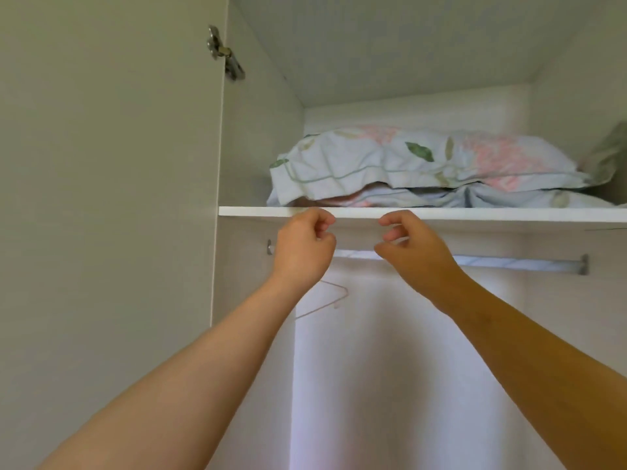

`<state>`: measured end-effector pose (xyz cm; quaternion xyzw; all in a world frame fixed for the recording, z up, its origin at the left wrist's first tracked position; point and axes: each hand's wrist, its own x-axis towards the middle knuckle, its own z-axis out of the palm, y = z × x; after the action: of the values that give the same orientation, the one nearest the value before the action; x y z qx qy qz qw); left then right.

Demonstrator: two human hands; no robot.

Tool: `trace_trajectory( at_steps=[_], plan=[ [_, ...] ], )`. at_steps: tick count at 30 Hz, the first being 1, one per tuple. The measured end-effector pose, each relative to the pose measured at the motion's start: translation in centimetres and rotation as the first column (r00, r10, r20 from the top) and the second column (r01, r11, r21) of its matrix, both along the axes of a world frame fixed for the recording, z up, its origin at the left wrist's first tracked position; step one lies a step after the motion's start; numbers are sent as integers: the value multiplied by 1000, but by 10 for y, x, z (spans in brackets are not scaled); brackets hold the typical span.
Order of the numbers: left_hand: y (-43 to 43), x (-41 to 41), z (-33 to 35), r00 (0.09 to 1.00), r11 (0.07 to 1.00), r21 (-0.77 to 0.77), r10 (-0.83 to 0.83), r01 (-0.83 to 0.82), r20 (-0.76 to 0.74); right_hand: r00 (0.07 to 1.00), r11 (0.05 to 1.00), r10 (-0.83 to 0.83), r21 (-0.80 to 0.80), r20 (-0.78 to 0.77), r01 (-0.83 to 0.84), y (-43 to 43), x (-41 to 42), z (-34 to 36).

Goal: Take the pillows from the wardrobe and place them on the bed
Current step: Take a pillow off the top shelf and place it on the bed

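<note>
Two pillows in pale blue cases with pink flowers and green leaves lie stacked on the wardrobe's top shelf [475, 215]. The upper pillow [407, 161] rests on the lower pillow [458, 198], of which only the front edge shows. My left hand [303, 247] and my right hand [412, 252] are raised side by side just below the shelf's front edge, fingers loosely curled, holding nothing and not touching the pillows. The bed is not in view.
The wardrobe's left door [101, 198] stands open, its hinge [224, 54] near the top. Under the shelf runs a metal hanging rail [509, 264] with a thin wire hanger [325, 298] behind my left wrist. A green cloth [607, 157] sits at the shelf's right edge.
</note>
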<state>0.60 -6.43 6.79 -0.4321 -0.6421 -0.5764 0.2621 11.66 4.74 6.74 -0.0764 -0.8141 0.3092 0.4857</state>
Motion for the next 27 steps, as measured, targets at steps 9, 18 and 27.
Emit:
trace_trajectory(
  at_steps=[9,18,27],
  plan=[
    [72,-38,68,867,971,-7,211,-241,-451,921,890,-384,239,-71,389,66,3,55],
    [105,-95,102,845,948,-51,255,-314,-470,918,889,-394,236,-43,393,101,-32,82],
    [117,-108,126,740,819,-105,445,-564,-505,943,937,-325,111,-73,332,121,-44,92]
  ],
)
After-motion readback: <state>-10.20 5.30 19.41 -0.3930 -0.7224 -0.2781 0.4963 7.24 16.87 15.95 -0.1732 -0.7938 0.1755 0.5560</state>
